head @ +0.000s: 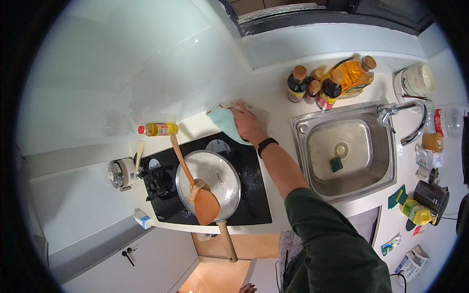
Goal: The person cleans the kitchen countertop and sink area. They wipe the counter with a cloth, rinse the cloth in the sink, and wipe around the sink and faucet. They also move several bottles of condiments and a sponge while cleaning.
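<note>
My right hand (246,122), with a black band on its wrist, presses a light teal cloth (228,122) against the white counter behind the black glass hob (251,179). The cloth's lower end lies over the hob's back edge. At the bottom edge of the picture only part of my left hand (248,288) shows; whether it holds anything cannot be seen. On the hob stands a pan with a wooden handle (228,243) and a metal lid (225,175). A wooden spatula (207,207) rests across the lid.
An oil bottle (159,129) stands behind the hob. Sauce bottles (329,89) and a large oil jug (353,75) stand at the back. Right of my arm is a steel sink (315,154) with a green scouring pad (336,164) and a tap (421,106). Bowls (417,80) are stacked beyond.
</note>
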`<state>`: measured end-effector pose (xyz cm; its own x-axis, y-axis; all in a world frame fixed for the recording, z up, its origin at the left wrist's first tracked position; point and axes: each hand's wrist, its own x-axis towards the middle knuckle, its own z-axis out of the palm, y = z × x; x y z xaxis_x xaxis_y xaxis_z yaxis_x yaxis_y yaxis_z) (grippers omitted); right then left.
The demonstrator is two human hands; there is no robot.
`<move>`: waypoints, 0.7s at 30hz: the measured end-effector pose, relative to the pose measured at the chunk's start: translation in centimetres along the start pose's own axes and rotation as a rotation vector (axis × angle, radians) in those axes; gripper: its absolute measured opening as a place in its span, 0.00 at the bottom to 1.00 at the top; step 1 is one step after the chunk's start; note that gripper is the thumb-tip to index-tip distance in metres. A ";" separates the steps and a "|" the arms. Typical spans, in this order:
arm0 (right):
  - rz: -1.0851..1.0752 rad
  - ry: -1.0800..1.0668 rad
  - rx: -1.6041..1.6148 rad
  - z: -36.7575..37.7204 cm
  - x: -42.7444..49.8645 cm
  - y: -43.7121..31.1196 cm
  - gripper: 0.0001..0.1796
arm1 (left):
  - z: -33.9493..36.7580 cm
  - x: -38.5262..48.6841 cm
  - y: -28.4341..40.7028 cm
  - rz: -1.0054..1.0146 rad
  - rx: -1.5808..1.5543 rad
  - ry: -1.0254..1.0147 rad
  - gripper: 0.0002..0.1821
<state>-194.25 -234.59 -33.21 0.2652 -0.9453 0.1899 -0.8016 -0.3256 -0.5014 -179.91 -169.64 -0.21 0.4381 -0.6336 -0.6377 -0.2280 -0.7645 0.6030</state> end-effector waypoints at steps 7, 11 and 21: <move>0.174 -0.130 -0.501 -7.7 -6.2 4.6 0.32 | -0.3 2.5 -0.5 -0.037 0.022 -0.039 0.12; 0.347 -0.231 -0.719 -8.7 -7.8 5.4 0.36 | 0.4 3.6 -1.3 0.022 0.036 -0.119 0.12; 0.296 -0.007 -0.424 -7.1 -13.7 7.3 0.37 | 8.1 9.4 16.3 0.524 0.215 -0.287 0.10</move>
<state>-207.51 -223.86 -33.52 -0.0031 -0.9963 0.0855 -0.9892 -0.0095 -0.1461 -186.54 -189.03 -0.29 -0.0226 -0.9139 -0.4053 -0.5315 -0.3324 0.7791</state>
